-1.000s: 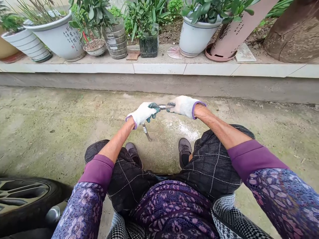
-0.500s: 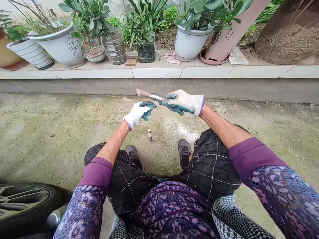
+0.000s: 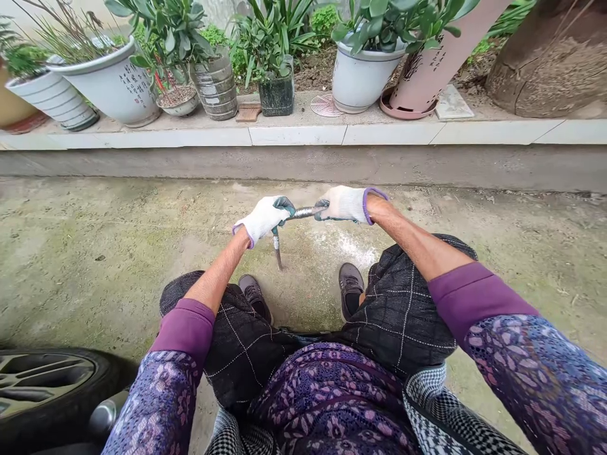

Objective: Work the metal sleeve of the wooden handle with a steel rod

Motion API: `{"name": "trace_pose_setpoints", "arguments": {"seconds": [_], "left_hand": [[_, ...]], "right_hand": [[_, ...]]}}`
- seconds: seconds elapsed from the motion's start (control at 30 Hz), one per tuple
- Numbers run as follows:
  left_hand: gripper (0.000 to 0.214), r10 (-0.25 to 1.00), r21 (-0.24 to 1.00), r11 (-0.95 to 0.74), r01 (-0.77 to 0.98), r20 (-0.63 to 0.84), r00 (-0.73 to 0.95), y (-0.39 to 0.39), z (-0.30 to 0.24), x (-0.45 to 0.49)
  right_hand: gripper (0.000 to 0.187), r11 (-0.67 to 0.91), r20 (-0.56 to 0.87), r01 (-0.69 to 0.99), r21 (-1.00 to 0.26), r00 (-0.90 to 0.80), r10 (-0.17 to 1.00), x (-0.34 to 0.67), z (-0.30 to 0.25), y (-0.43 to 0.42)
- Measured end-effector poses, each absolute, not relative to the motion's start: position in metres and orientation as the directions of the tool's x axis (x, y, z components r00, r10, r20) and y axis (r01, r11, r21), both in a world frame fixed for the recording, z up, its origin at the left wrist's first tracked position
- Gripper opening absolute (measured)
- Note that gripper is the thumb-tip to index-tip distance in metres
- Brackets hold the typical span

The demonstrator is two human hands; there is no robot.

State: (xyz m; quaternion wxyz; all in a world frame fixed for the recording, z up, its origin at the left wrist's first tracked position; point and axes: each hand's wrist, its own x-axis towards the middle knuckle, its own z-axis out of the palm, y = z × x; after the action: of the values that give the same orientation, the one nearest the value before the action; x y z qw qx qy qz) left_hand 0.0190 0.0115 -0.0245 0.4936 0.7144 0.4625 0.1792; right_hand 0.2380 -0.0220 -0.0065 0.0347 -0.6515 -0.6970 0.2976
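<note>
There were two hands, two gloves and two sticks. The left hand had its fingers bent tightly, pinching the near end of the first stick. The right hand was also closed, with its fingers around the other end, so this stick lay almost level between the hands. The second stick was just below the left hand, its upper end at the fingers; I could not tell whether its lower end touched the ground.

The gloves were of white knitted cloth, with green coated fingers and purple edges. Both sticks were thin, with a shiny silver band around them. Below the right hand, a patch of white powder was spread on the rough ground. Well beyond both hands, eight pots, round or square, stood on a ledge with smooth white tiles along its front.

Half a second earlier, the first stick was held by the right hand only, its free end raised past the left hand; now both hands had it, lower.
</note>
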Motion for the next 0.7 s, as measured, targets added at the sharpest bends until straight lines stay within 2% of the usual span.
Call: {"name": "trace_pose_setpoints", "arguments": {"seconds": [0.13, 0.27, 0.33, 0.4, 0.5, 0.6, 0.7], "left_hand": [[0.008, 0.883, 0.889, -0.063, 0.453, -0.162, 0.441, 0.016, -0.026, 0.024], [0.007, 0.899, 0.922, -0.028, 0.385, -0.145, 0.412, 0.016, -0.024, 0.027], [0.008, 0.899, 0.954, 0.011, 0.300, -0.141, 0.415, 0.017, -0.021, 0.027], [0.010, 0.901, 0.977, 0.048, 0.207, -0.132, 0.414, 0.019, -0.019, 0.026], [0.013, 0.895, 0.987, 0.093, 0.129, -0.139, 0.424, 0.023, -0.019, 0.025], [0.019, 0.885, 0.984, 0.134, 0.116, -0.172, 0.433, 0.024, -0.019, 0.024], [0.030, 0.924, 0.989, 0.122, 0.083, -0.144, 0.354, 0.023, -0.015, 0.023]], "right_hand": [[0.027, 0.067, -0.283, 0.955, -0.290, -0.152, 0.947, 0.235, -0.003, -0.014], [0.031, 0.059, -0.170, 0.964, -0.258, -0.105, 0.980, 0.232, -0.004, -0.008], [0.026, 0.023, -0.126, 0.941, -0.338, -0.070, 0.990, 0.230, -0.004, -0.006], [0.024, -0.067, -0.144, 0.835, -0.546, -0.015, 0.989, 0.227, -0.001, -0.007], [0.027, -0.210, -0.237, 0.464, -0.861, 0.000, 0.972, 0.218, 0.005, -0.014], [0.026, -0.241, -0.254, 0.172, -0.955, -0.055, 0.966, 0.209, 0.010, -0.022], [0.023, -0.257, -0.259, 0.026, -0.966, -0.077, 0.963, 0.204, 0.015, -0.025]]}}
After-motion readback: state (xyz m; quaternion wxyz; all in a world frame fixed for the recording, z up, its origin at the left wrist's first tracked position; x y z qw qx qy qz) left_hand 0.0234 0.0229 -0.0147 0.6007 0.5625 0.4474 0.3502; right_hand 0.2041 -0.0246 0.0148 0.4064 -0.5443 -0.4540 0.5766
